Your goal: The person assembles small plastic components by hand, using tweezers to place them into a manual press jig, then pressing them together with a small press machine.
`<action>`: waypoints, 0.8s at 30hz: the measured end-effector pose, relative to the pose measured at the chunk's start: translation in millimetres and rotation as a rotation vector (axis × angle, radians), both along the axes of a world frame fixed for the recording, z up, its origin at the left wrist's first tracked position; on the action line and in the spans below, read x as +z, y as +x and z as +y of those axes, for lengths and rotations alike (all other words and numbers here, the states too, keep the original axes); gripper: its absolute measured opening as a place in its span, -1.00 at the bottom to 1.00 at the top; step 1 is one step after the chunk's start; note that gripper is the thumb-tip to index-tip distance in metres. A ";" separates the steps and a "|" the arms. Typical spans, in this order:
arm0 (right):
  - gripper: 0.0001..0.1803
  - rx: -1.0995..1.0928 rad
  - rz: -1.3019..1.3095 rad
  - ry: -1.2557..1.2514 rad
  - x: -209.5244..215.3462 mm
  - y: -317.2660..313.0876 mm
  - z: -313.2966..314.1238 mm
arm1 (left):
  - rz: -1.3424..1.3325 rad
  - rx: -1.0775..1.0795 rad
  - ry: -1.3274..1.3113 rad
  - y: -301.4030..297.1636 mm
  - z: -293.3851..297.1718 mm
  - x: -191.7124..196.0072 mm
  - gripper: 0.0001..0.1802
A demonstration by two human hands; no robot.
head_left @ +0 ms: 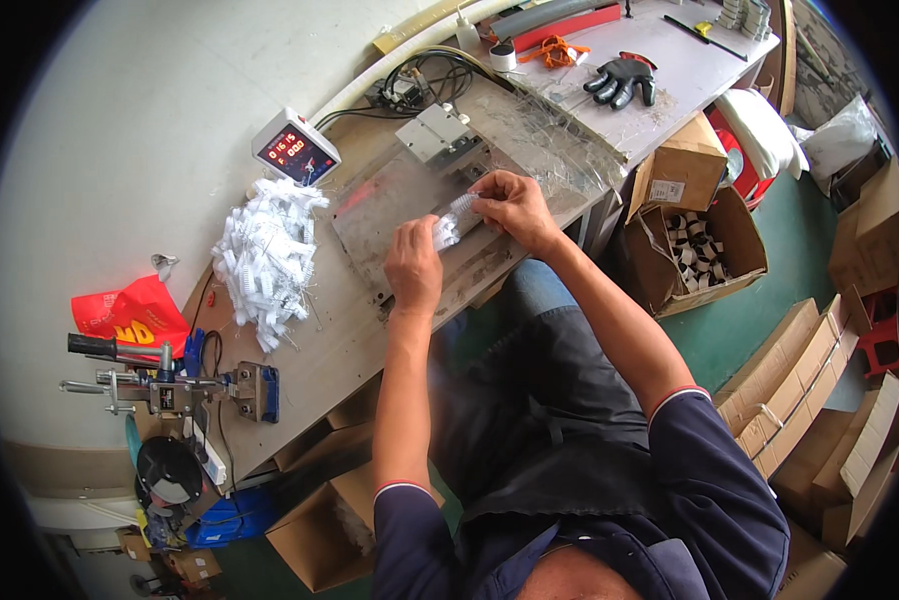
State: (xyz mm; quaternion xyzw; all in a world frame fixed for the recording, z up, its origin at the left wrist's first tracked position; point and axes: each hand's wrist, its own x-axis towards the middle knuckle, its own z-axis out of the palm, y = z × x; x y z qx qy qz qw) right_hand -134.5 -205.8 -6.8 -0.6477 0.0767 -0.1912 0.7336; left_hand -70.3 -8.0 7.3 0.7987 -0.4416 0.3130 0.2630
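- Left hand pinches one end of a white ribbed plastic strip.
- Right hand, at two o'clock of it, grips the other end above the grey metal plate.
- Heap of white plastic strips lies at nine o'clock.

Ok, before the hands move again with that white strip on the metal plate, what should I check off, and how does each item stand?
1. Left hand on white strip: ok, fingers at its near end.
2. Right hand on strip: ok, pinching the far end.
3. Strip over the metal plate: ok.
4. Strip seated straight: cannot tell, hands cover it.
5. Pile of white pieces apart from the plate: ok, lies to the left.
6. Counter display lit: ok.
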 end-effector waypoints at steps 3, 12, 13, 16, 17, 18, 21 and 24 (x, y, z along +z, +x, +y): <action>-0.78 0.055 -0.011 -0.007 2.6 3.3 5.5 | -0.013 0.021 0.036 -0.5 3.7 0.9 -0.66; -0.64 0.131 -0.024 -0.059 -4.2 5.7 -1.6 | 0.240 -0.098 -0.083 -11.9 -29.3 -14.0 -0.66; -0.69 0.126 0.005 -0.086 2.7 4.6 6.4 | 0.269 -0.082 -0.094 -10.4 -21.8 -14.1 -0.66; -0.74 0.139 0.036 -0.088 8.9 3.4 14.2 | 0.379 0.127 -0.177 -11.5 11.7 -10.5 -0.59; -0.74 0.131 0.039 -0.080 6.5 3.9 13.6 | 0.394 0.249 -0.227 -7.3 26.9 -9.6 -0.61; -0.74 0.119 0.042 -0.071 3.6 4.5 12.1 | 0.422 0.346 -0.289 -2.8 43.7 -8.4 -0.63; -0.78 0.090 0.078 -0.115 7.5 4.5 13.8 | 0.428 0.603 -0.368 20.0 114.2 -1.5 -0.70; -0.78 0.079 0.076 -0.139 8.3 7.4 17.8 | 0.287 0.729 -0.305 46.1 182.0 -2.3 -0.77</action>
